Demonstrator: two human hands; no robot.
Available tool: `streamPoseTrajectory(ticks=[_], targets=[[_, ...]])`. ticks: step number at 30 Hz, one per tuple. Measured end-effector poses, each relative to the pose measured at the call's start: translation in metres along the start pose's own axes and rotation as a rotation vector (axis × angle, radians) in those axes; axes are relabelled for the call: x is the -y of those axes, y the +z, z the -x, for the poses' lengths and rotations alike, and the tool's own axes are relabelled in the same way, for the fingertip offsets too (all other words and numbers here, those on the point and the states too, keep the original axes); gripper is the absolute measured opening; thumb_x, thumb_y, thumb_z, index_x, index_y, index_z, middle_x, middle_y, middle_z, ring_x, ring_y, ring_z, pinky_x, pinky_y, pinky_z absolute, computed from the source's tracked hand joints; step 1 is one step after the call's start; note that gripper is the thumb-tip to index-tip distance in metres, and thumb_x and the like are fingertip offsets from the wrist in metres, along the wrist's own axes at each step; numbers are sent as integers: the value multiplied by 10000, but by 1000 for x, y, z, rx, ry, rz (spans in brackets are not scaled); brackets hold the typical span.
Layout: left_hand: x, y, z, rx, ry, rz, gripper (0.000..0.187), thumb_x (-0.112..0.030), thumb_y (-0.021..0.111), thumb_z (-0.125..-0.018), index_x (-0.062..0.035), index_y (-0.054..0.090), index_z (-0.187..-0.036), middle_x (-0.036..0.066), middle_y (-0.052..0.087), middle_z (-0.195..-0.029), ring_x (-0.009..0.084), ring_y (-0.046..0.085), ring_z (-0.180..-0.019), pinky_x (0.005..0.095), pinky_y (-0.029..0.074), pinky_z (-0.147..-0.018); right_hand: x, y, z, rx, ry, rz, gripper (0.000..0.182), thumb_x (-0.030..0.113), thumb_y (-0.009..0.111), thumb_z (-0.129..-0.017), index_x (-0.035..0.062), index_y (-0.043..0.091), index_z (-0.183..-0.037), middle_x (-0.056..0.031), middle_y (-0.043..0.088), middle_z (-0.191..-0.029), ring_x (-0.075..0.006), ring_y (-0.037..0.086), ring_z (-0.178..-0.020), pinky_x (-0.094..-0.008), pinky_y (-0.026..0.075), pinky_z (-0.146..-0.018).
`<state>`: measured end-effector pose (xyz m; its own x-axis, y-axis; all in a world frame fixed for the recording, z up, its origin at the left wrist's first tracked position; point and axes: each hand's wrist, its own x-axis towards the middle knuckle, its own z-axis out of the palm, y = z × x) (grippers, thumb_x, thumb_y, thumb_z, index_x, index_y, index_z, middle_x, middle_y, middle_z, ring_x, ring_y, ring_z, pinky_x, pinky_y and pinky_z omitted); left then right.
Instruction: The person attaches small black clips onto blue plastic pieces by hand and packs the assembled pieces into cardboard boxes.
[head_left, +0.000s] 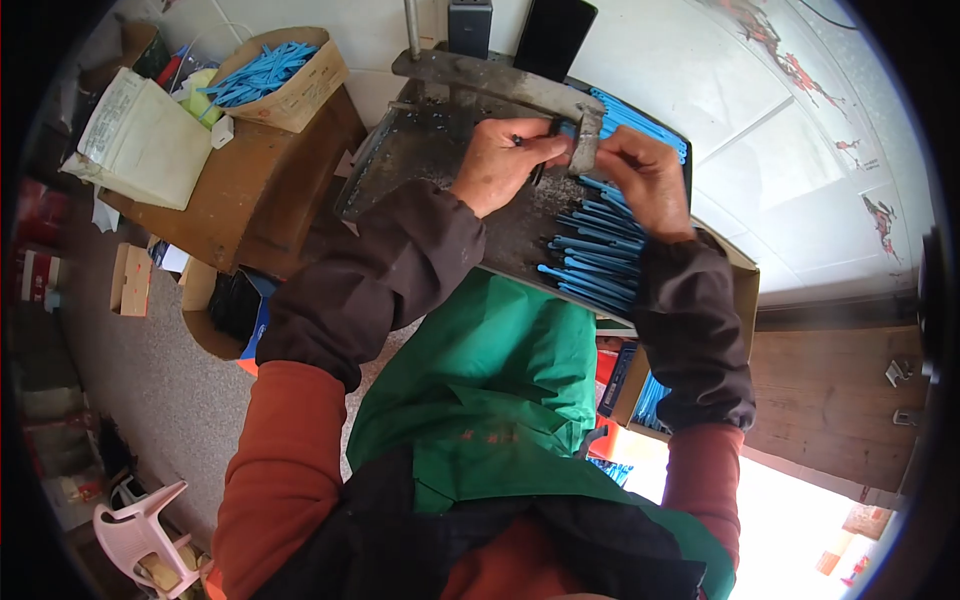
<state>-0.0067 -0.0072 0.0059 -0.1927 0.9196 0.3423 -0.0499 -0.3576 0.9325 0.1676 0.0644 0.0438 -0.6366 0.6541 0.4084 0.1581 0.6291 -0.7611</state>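
Observation:
Over a dark metal tray [510,225], both hands are raised at the end of a grey metal arm [500,82]. My left hand [500,165] is closed, thumb and fingers pinched on a thin dark piece left of the arm's downward end. Just right of that end, my right hand [645,175] is closed in a pinch; what it holds is too small to name. Beneath my right hand lies a pile of blue sticks [600,250] with dark tips. More blue sticks [640,125] lie along the tray's far right edge.
A cardboard box [310,85] of blue pieces and a white container [145,135] stand on a brown table [215,215] at the left. Below are an open box [205,305] with a black bag and a pink chair [140,535]. Two black objects stand behind the tray.

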Motion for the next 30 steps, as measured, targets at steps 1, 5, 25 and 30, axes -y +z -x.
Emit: streamPoseTrajectory(ticks=[1, 5, 25, 30], targets=[[-1, 2, -2, 3, -10, 16, 109, -33, 617, -835, 60, 645, -785, 55, 638, -712, 87, 554, -657, 233, 445, -611, 12, -9, -3, 58, -55, 184, 47, 2, 649, -762, -30, 615, -765, -95, 564, -646, -160, 522, -585, -283, 428, -562], [-2, 3, -2, 7, -9, 33, 135, -73, 624, -848, 51, 653, -803, 52, 641, -717, 79, 563, -668, 227, 455, -622, 14, -12, -10, 139, -15, 212, 52, 11, 655, -769, -30, 631, -787, -89, 565, -646, -145, 493, -561, -275, 408, -544], [11, 1, -6, -10, -55, 30, 217, -181, 639, -868, 29, 675, -908, 82, 671, -760, 126, 635, -683, 244, 503, -615, -17, -5, -10, 75, -321, 469, 154, 99, 671, -753, 5, 628, -867, -128, 574, -837, -324, 550, -795, -399, 458, -718], [2, -1, -4, -8, -65, 35, 224, -197, 656, -859, 23, 677, -897, 87, 672, -772, 131, 640, -694, 242, 504, -620, -32, -30, -4, 117, -207, 627, 140, 134, 632, -793, 19, 639, -873, -134, 567, -826, -322, 554, -806, -417, 462, -703]])
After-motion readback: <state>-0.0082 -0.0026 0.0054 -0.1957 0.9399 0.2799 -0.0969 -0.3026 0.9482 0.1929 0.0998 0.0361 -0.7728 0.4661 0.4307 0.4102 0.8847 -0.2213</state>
